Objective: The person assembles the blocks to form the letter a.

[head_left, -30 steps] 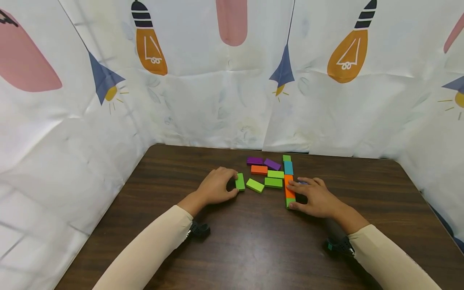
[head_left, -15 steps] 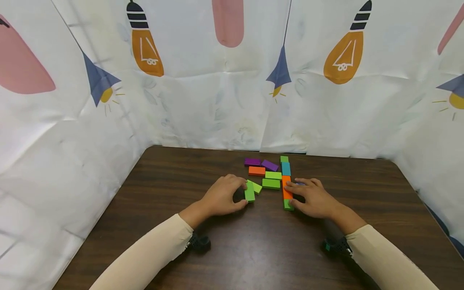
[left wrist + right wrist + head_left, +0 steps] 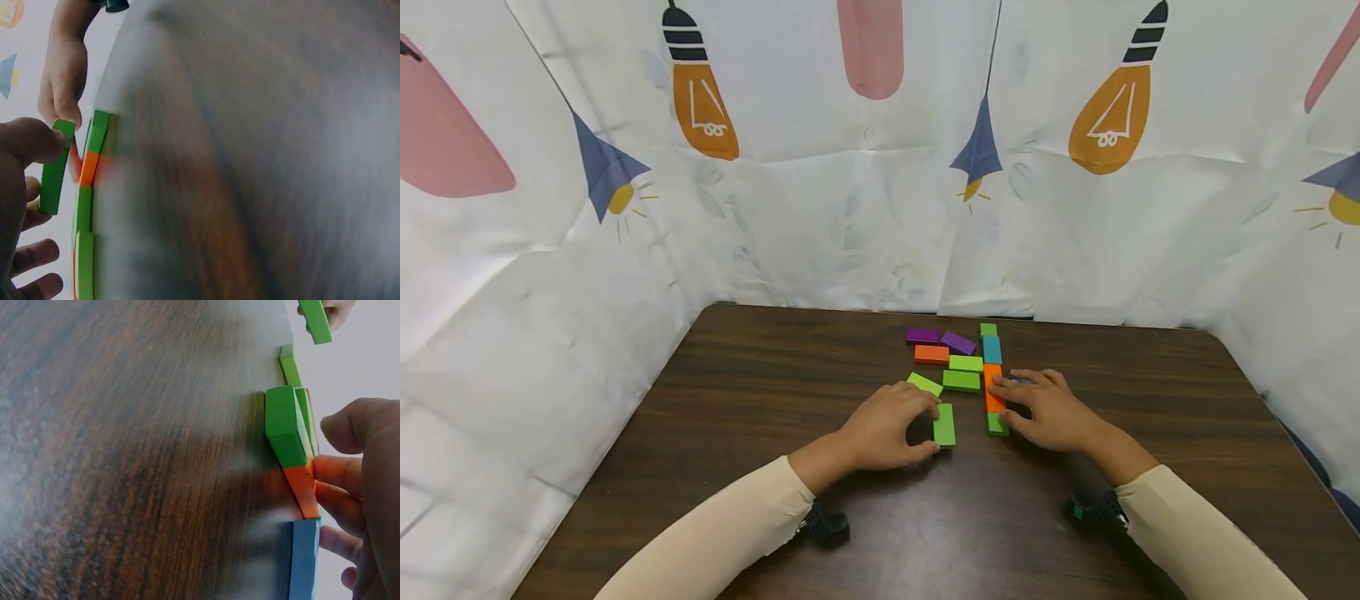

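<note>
Fingers and thumb of your left hand (image 3: 889,427) pinch a green block (image 3: 945,427); the left wrist view has it up off the table. Block is nearer you than the others, left of the long row (image 3: 992,380) and apart from its green end block (image 3: 997,425). Your right hand (image 3: 1047,410) has fingers spread, gripping nothing, tips at the row's orange stretch, thumb beside that end block. Blue block (image 3: 305,559) lies right of the row, mostly hidden by those fingers from above. Row's far end: teal block (image 3: 992,350), then small green block (image 3: 988,330). Left of it: lime block (image 3: 966,363), darker green block (image 3: 961,381), orange block (image 3: 932,355), slanted lime block (image 3: 924,384), two purple blocks (image 3: 922,336) behind. Dark wood table (image 3: 955,533) under everything; white printed sheet (image 3: 865,217) behind.
</note>
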The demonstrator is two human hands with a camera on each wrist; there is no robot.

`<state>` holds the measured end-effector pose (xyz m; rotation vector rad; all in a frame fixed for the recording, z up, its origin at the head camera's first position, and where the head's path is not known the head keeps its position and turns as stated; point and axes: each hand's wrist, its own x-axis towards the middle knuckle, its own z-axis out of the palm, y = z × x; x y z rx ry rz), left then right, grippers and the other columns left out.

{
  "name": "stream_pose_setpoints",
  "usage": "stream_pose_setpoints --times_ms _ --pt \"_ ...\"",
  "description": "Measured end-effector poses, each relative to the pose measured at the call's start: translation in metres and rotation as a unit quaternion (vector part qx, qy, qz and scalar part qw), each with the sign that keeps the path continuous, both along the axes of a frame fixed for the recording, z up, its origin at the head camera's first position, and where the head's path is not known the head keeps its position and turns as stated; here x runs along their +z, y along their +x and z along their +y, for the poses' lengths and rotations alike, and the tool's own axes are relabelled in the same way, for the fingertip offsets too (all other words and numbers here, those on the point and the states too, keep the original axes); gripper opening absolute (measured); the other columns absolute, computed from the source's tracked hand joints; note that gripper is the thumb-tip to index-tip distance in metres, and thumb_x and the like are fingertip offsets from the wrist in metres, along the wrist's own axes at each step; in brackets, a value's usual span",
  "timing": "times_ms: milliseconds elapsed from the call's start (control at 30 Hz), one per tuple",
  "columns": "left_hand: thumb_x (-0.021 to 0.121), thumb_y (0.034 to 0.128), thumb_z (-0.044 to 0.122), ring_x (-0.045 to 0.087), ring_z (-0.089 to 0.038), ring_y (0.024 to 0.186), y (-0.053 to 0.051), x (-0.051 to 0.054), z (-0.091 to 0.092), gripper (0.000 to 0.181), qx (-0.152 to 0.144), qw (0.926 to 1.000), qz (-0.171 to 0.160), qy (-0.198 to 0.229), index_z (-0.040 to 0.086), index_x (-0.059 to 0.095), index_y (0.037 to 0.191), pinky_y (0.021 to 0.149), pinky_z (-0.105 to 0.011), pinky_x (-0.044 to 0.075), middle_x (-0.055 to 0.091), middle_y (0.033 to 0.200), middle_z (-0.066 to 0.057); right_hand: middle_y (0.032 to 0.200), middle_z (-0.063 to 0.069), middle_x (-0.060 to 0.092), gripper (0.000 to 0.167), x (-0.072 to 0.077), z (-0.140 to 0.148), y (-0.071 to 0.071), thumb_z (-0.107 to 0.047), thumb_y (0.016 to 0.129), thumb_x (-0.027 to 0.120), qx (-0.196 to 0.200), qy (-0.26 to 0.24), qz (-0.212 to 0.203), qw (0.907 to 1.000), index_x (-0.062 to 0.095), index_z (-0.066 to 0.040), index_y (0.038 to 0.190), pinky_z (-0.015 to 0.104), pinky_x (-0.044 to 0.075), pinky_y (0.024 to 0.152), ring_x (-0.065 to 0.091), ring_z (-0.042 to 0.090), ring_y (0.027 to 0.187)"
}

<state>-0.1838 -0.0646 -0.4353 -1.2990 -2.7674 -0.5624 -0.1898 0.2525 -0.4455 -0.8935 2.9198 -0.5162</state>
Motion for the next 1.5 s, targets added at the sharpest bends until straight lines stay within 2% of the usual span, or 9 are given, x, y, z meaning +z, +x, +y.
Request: stream_pose_setpoints --times_ms 333,700,967,1100,1200,1333,1500 --pt "0.077 0.0888 0.044 0.054 -0.014 0.122 0.012 -0.011 0.015 0.037 -0.021 0.9998 0.0 -0.002 0.02 0.066 0.115 0.104 -0.038 0.044 0.063 0.13 0.008 0.151 0.008 0.053 0.048 -0.001 0.002 0.001 -0.027 0.102 0.063 -0.003 0.0 -0.001 1.0 0.057 -0.013 0.148 0.063 0.018 0.109 0.039 0.04 0.142" --pt "0.078 0.0877 0.044 0.055 -0.013 0.116 0.018 -0.014 0.028 0.038 -0.032 0.9994 -0.006 -0.015 0.021 0.066 0.115 0.098 -0.034 0.045 0.065 0.121 0.012 0.151 0.008 0.053 0.048 -0.003 0.002 0.0 -0.024 0.101 0.062 -0.003 -0.003 0.0 1.0 0.057 -0.012 0.148 0.064 0.018 0.109 0.039 0.04 0.142" --pt "0.076 0.089 0.048 0.055 -0.013 0.117 0.019 -0.017 0.04 0.039 -0.047 0.9982 0.016 -0.034 0.023 0.067 0.118 0.098 -0.033 0.045 0.066 0.121 0.013 0.151 0.008 0.053 0.049 -0.004 0.003 -0.001 -0.023 0.101 0.063 -0.003 -0.006 0.001 1.0 0.057 -0.013 0.148 0.064 0.018 0.11 0.039 0.04 0.142" --pt "0.074 0.091 0.048 0.053 -0.016 0.121 0.021 -0.017 0.046 0.038 -0.048 0.9975 0.031 -0.042 0.024 0.069 0.12 0.104 -0.035 0.043 0.063 0.128 0.008 0.151 0.008 0.052 0.049 -0.003 0.003 -0.001 -0.023 0.101 0.062 -0.002 -0.006 0.001 1.0 0.057 -0.012 0.148 0.064 0.018 0.11 0.039 0.04 0.142" --pt "0.074 0.0913 0.048 0.053 -0.016 0.122 0.022 -0.018 0.05 0.037 -0.045 0.9974 0.038 -0.042 0.026 0.071 0.121 0.105 -0.034 0.042 0.061 0.126 0.004 0.151 0.008 0.052 0.049 -0.002 0.003 0.0 -0.024 0.101 0.062 0.0 -0.006 0.004 1.0 0.057 -0.012 0.148 0.064 0.019 0.109 0.04 0.04 0.141" --pt "0.074 0.0909 0.05 0.053 -0.015 0.12 0.022 -0.019 0.056 0.038 -0.039 0.9972 0.047 -0.043 0.026 0.071 0.12 0.101 -0.034 0.044 0.062 0.12 0.006 0.152 0.008 0.052 0.05 -0.002 0.003 0.0 -0.031 0.102 0.063 0.005 -0.008 0.005 0.9999 0.056 -0.012 0.148 0.064 0.018 0.109 0.039 0.04 0.142" --pt "0.073 0.0914 0.051 0.053 -0.015 0.121 0.024 -0.019 0.061 0.04 -0.027 0.9976 0.037 -0.051 0.024 0.07 0.121 0.101 -0.034 0.044 0.065 0.122 0.009 0.153 0.007 0.05 0.066 -0.003 0.003 -0.001 -0.051 0.1 0.062 0.008 -0.009 -0.007 0.9999 0.053 -0.011 0.151 0.064 0.016 0.11 0.036 0.04 0.144"
